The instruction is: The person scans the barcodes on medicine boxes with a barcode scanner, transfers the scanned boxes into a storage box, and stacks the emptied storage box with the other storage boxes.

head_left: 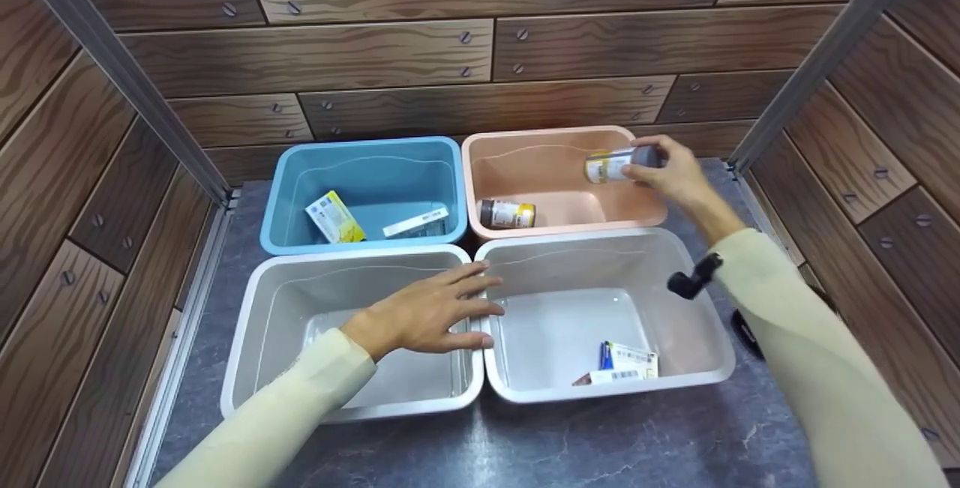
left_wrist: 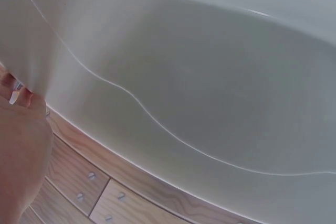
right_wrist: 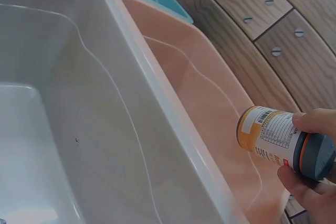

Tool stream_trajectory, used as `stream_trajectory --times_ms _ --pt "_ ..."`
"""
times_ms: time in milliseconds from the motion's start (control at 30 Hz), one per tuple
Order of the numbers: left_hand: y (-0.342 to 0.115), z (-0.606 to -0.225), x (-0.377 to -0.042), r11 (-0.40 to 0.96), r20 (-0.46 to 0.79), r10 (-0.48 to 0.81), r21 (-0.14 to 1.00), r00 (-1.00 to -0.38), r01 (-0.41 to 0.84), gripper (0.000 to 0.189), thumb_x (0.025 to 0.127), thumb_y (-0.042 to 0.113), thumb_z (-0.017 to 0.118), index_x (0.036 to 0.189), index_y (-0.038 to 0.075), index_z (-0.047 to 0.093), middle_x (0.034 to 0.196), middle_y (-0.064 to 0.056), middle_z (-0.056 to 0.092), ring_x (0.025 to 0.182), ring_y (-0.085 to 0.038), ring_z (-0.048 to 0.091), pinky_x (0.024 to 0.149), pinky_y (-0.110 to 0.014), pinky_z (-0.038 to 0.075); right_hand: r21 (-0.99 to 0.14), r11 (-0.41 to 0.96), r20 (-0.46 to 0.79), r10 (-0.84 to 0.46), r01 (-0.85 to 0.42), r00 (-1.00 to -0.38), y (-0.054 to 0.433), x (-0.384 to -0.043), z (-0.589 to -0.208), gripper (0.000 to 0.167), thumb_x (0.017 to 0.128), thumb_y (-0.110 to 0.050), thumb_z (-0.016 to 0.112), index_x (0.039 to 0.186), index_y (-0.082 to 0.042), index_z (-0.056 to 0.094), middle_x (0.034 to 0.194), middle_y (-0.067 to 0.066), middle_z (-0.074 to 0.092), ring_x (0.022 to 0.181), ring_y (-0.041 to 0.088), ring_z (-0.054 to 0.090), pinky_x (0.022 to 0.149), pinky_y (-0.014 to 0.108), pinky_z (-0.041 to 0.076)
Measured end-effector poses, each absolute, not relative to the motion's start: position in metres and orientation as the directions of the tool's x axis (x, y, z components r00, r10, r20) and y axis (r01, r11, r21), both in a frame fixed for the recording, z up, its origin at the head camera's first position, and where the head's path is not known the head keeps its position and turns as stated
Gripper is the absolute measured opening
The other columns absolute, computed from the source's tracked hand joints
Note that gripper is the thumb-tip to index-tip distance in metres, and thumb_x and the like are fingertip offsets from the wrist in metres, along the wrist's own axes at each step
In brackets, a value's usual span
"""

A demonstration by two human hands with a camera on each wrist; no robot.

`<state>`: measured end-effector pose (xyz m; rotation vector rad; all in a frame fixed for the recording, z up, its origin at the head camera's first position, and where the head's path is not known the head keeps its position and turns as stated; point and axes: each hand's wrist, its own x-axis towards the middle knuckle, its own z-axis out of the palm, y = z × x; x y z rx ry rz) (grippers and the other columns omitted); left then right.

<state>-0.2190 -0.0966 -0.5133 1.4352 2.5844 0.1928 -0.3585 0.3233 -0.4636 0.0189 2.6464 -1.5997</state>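
My right hand grips a pill bottle by its dark cap end, holding it sideways over the right part of the pink bin. In the right wrist view the bottle shows a white and yellow label, with thumb and fingers around the cap. A similar bottle lies on its side at the left of the pink bin. My left hand, fingers spread and fairly straight, is over the adjoining rims of the left grey bin and the right grey bin, holding nothing.
Behind the left grey bin is a blue bin with a yellow-and-white box and a white box. Several small boxes lie at the near right of the right grey bin. Wood-patterned walls enclose the dark tabletop.
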Motion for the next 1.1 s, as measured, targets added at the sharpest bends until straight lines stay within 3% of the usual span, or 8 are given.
stream_trajectory --times_ms 200,367,567,733,800,900,1000,1100 --pt "-0.095 -0.513 -0.22 0.525 -0.109 0.851 0.204 -0.514 0.826 0.064 0.111 0.069 0.042 0.159 0.03 0.057 0.18 -0.001 0.032 0.171 -0.03 0.016 0.137 -0.047 0.027 -0.878 0.473 -0.111 -0.046 0.076 -0.993 0.306 -0.369 -0.481 0.064 0.102 -0.001 0.071 0.158 0.009 0.042 0.157 0.038 0.043 0.129 0.04 0.057 0.086 0.017 0.063" --pt "-0.094 -0.511 -0.221 0.521 -0.109 0.853 0.211 -0.51 0.827 0.064 0.111 0.069 0.042 0.159 0.03 0.058 0.18 -0.001 0.032 0.171 -0.03 0.016 0.137 -0.047 0.028 -0.846 0.522 -0.15 -0.046 0.104 -0.988 0.293 -0.373 -0.494 0.06 0.103 -0.001 0.07 0.157 0.009 0.044 0.156 0.039 0.046 0.13 0.042 0.057 0.081 0.016 0.061" --pt "-0.096 -0.514 -0.221 0.511 -0.084 0.859 0.204 -0.505 0.835 0.063 0.111 0.067 0.044 0.158 0.029 0.059 0.179 -0.003 0.034 0.171 -0.031 0.018 0.137 -0.046 0.027 -0.796 0.598 -0.15 -0.049 0.091 -0.988 0.281 -0.375 -0.504 0.055 0.1 0.0 0.071 0.151 0.008 0.051 0.143 0.039 0.055 0.098 0.023 0.063 0.065 0.013 0.055" --pt "-0.097 -0.514 -0.22 0.508 -0.07 0.86 0.202 -0.505 0.838 0.062 0.111 0.066 0.045 0.158 0.029 0.06 0.179 -0.004 0.035 0.171 -0.031 0.018 0.137 -0.046 0.027 -0.806 0.583 -0.16 -0.05 0.102 -0.986 0.272 -0.374 -0.511 0.052 0.097 0.006 0.066 0.145 0.011 0.048 0.131 0.034 0.056 0.077 0.012 0.057 0.057 0.014 0.049" --pt "-0.097 -0.513 -0.22 0.511 -0.074 0.859 0.202 -0.507 0.836 0.062 0.111 0.067 0.043 0.158 0.029 0.06 0.179 -0.003 0.034 0.171 -0.031 0.018 0.137 -0.046 0.027 -0.799 0.595 -0.141 -0.053 0.083 -0.989 0.269 -0.375 -0.513 0.053 0.094 0.009 0.065 0.143 0.012 0.047 0.133 0.034 0.056 0.087 0.019 0.059 0.064 0.018 0.051" --pt "-0.096 -0.513 -0.22 0.516 -0.08 0.856 0.2 -0.511 0.833 0.063 0.111 0.068 0.042 0.158 0.029 0.059 0.179 -0.003 0.034 0.171 -0.031 0.017 0.137 -0.046 0.026 -0.808 0.587 -0.09 -0.057 0.04 -0.994 0.264 -0.378 -0.515 0.052 0.092 0.015 0.06 0.143 0.015 0.046 0.143 0.037 0.053 0.117 0.036 0.061 0.096 0.031 0.058" --pt "-0.096 -0.513 -0.22 0.514 -0.079 0.857 0.199 -0.509 0.835 0.063 0.111 0.068 0.041 0.158 0.03 0.059 0.179 -0.004 0.035 0.171 -0.031 0.018 0.137 -0.046 0.027 -0.808 0.59 -0.009 -0.031 -0.011 -0.999 0.263 -0.38 -0.517 0.044 0.1 0.013 0.052 0.144 0.016 0.049 0.152 0.039 0.052 0.143 0.048 0.053 0.126 0.047 0.044" --pt "-0.097 -0.515 -0.221 0.513 -0.081 0.858 0.2 -0.508 0.835 0.064 0.111 0.068 0.042 0.158 0.029 0.059 0.179 -0.005 0.035 0.171 -0.031 0.018 0.137 -0.046 0.026 -0.793 0.607 0.059 -0.012 -0.054 -0.998 0.263 -0.382 -0.518 0.042 0.102 0.012 0.049 0.144 0.017 0.052 0.152 0.04 0.053 0.146 0.052 0.05 0.129 0.057 0.039"
